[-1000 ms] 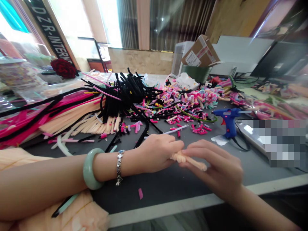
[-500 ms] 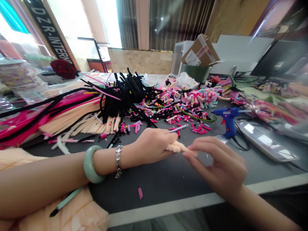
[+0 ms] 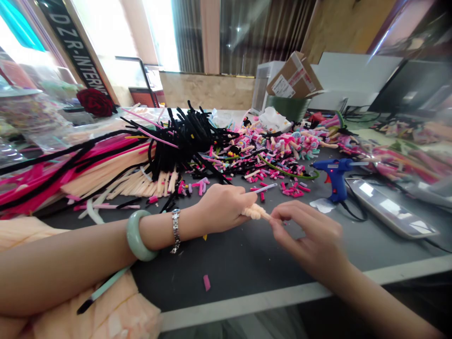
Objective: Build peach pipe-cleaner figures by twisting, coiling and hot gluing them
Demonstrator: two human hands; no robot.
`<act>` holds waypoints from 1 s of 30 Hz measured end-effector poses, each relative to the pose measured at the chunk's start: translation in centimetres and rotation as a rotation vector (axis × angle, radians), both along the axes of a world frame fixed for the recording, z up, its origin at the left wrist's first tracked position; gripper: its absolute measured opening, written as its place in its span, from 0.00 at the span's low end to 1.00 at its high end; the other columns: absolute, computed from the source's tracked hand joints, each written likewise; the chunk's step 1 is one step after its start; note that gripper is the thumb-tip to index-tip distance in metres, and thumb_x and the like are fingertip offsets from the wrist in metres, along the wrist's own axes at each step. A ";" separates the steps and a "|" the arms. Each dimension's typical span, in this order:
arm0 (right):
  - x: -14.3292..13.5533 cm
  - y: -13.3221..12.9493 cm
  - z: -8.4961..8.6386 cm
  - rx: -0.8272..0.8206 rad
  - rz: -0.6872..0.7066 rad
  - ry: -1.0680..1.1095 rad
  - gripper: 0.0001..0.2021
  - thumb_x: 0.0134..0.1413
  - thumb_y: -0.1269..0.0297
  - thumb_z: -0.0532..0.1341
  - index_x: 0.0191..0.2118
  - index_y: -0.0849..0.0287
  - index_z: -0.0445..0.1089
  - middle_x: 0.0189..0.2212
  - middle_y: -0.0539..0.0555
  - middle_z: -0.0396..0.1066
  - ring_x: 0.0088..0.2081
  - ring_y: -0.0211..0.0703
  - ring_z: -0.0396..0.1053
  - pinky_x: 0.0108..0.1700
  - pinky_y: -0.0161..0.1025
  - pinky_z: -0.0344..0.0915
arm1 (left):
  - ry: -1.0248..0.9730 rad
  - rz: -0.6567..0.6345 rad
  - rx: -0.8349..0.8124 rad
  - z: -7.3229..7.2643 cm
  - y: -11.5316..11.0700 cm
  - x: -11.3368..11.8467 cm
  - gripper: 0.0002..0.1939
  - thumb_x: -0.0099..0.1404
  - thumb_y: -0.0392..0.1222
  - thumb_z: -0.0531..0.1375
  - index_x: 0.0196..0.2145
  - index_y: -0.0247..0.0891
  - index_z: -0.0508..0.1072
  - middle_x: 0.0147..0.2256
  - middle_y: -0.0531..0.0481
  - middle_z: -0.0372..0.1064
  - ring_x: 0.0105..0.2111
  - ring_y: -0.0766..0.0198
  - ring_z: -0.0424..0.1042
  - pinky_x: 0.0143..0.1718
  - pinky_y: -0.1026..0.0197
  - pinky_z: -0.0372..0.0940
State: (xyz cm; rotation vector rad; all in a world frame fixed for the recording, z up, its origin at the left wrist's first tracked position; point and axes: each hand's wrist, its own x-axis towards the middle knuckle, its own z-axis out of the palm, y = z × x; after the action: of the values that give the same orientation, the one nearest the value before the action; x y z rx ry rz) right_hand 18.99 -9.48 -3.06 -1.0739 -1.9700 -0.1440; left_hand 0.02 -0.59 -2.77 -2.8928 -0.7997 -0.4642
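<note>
Holding a peach-coloured, fuzzy, coiled stem piece (image 3: 254,212) just right of the frame's centre, the left hand (image 3: 224,207) has its fingers closed on the piece's left end. The right hand (image 3: 310,235), right of centre, has its thumb and index finger pinched together on the thin tail at the other end; its remaining fingers are curled. The piece is above the dark grey table (image 3: 240,268).

A pale lilac fuzzy stem (image 3: 266,188) shows just above the left hand, partly hidden behind it. A short pink fuzzy offcut (image 3: 206,282) lies at lower centre. At centre right, a blue glue gun (image 3: 334,176) with a red trigger stands beside a flat, silver-edged device (image 3: 391,207). A thick bundle of black fuzzy stems (image 3: 190,134) occupies upper centre; cut peach fuzzy stems (image 3: 106,179) lie left of it. A pale green bangle (image 3: 139,235) encircles the left forearm.
</note>
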 end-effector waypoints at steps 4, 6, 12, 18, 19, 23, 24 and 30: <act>0.1 0.3 -0.1 -0.081 -0.020 -0.070 0.05 0.53 0.75 0.57 0.29 0.60 0.66 0.25 0.49 0.68 0.27 0.34 0.65 0.32 0.33 0.60 | 0.047 0.020 -0.032 0.1 -0.1 0.1 0.17 0.68 0.53 0.49 0.31 0.38 0.67 0.27 0.51 0.66 0.26 0.62 0.69 0.22 0.65 0.47; 0.1 0.4 -0.1 -0.123 -0.015 -0.085 0.05 0.52 0.75 0.57 0.29 0.60 0.66 0.24 0.49 0.67 0.26 0.34 0.65 0.31 0.33 0.60 | 0.066 0.022 -0.064 0.1 -0.1 0.2 0.17 0.68 0.52 0.49 0.32 0.38 0.67 0.26 0.51 0.66 0.26 0.63 0.69 0.22 0.65 0.47; 0.0 0.4 -0.4 -0.139 -0.027 -0.085 0.04 0.47 0.76 0.58 0.27 0.60 0.65 0.24 0.49 0.66 0.27 0.36 0.64 0.31 0.35 0.59 | 0.104 0.031 -0.084 0.4 -0.3 0.4 0.15 0.67 0.51 0.50 0.32 0.38 0.68 0.26 0.51 0.67 0.26 0.62 0.70 0.22 0.64 0.45; 0.2 0.4 -0.5 -0.139 0.000 -0.103 0.05 0.46 0.76 0.57 0.28 0.59 0.64 0.25 0.50 0.66 0.27 0.37 0.64 0.32 0.35 0.60 | 0.138 0.014 -0.060 0.2 -0.4 0.3 0.14 0.67 0.51 0.50 0.32 0.38 0.67 0.26 0.51 0.68 0.26 0.61 0.70 0.22 0.65 0.47; 0.2 0.4 -0.5 -0.140 0.004 -0.105 0.05 0.47 0.76 0.57 0.28 0.59 0.64 0.25 0.50 0.66 0.27 0.37 0.64 0.32 0.35 0.60 | 0.144 0.008 -0.055 0.2 -0.4 0.4 0.14 0.67 0.50 0.50 0.32 0.38 0.67 0.26 0.51 0.68 0.26 0.62 0.71 0.22 0.65 0.47; 0.1 0.3 -0.3 -0.128 0.000 -0.111 0.05 0.49 0.76 0.55 0.28 0.59 0.63 0.25 0.50 0.65 0.27 0.37 0.64 0.32 0.35 0.60 | 0.177 -0.007 -0.026 0.4 -0.5 0.5 0.13 0.67 0.48 0.50 0.32 0.38 0.66 0.27 0.50 0.69 0.27 0.61 0.71 0.22 0.66 0.52; 0.1 0.3 -0.2 -0.125 -0.004 -0.112 0.05 0.49 0.75 0.55 0.29 0.58 0.63 0.25 0.49 0.65 0.27 0.37 0.64 0.32 0.35 0.59 | 0.187 -0.014 -0.029 0.4 -0.5 0.5 0.12 0.67 0.47 0.50 0.32 0.38 0.66 0.27 0.51 0.69 0.27 0.61 0.72 0.22 0.66 0.53; -0.1 0.1 -0.1 -0.090 -0.008 -0.111 0.06 0.51 0.75 0.54 0.29 0.57 0.62 0.25 0.49 0.64 0.26 0.36 0.63 0.31 0.34 0.59 | 0.233 -0.028 -0.065 0.7 -0.8 0.7 0.07 0.66 0.43 0.52 0.34 0.38 0.66 0.29 0.50 0.71 0.28 0.60 0.74 0.24 0.65 0.57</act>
State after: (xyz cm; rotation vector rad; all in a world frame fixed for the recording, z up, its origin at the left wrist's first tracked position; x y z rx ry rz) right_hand 18.88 -9.34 -3.16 -1.1540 -2.0887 -0.1225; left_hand 0.74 -1.43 -2.03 -2.9468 -0.7507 -0.1016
